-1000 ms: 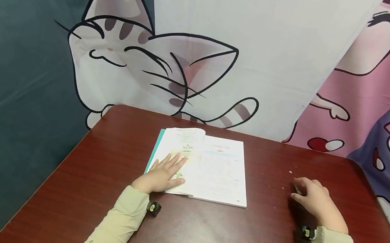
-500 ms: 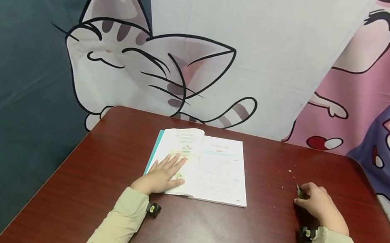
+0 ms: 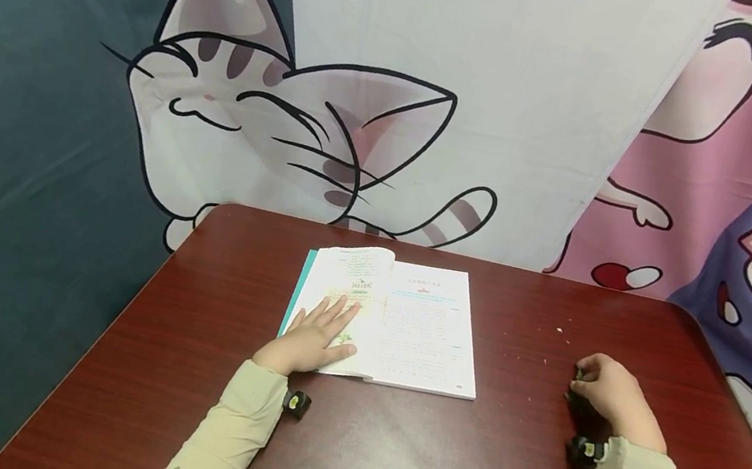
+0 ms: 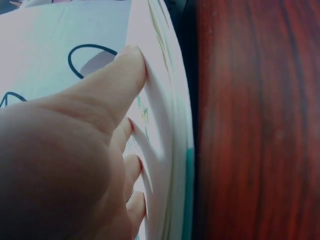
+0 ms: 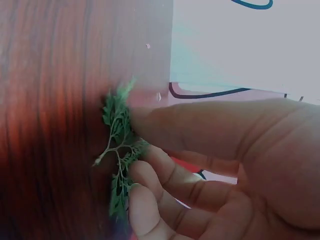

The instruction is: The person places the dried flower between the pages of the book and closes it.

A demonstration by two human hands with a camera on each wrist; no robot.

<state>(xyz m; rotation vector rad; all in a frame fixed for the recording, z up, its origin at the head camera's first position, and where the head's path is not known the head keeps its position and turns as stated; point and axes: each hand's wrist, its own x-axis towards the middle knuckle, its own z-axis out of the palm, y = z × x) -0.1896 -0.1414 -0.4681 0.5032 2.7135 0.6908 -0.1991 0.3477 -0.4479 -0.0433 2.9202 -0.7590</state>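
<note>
An open book (image 3: 423, 331) lies on the brown table, its printed pages facing up and a teal cover edge showing at the left. My left hand (image 3: 309, 342) rests flat on the left page with fingers spread; in the left wrist view its thumb (image 4: 120, 75) lies over the page near the book's lower edge. At the right of the table, my right hand (image 3: 618, 392) pinches a small green leaf sprig (image 5: 117, 125) between thumb and fingers. The sprig's feathery leaflets and pale stem show in the right wrist view, close to the tabletop. From the head, the hand mostly hides it.
Small pale crumbs (image 3: 559, 330) are scattered on the table (image 3: 385, 463) between the book and my right hand. A cloth backdrop (image 3: 551, 90) with cartoon figures hangs behind the table's far edge. Each wrist carries a small black camera.
My right hand has shifted slightly to the right, and the leaf sprig has turned in its fingers. My left hand stays on the page.
</note>
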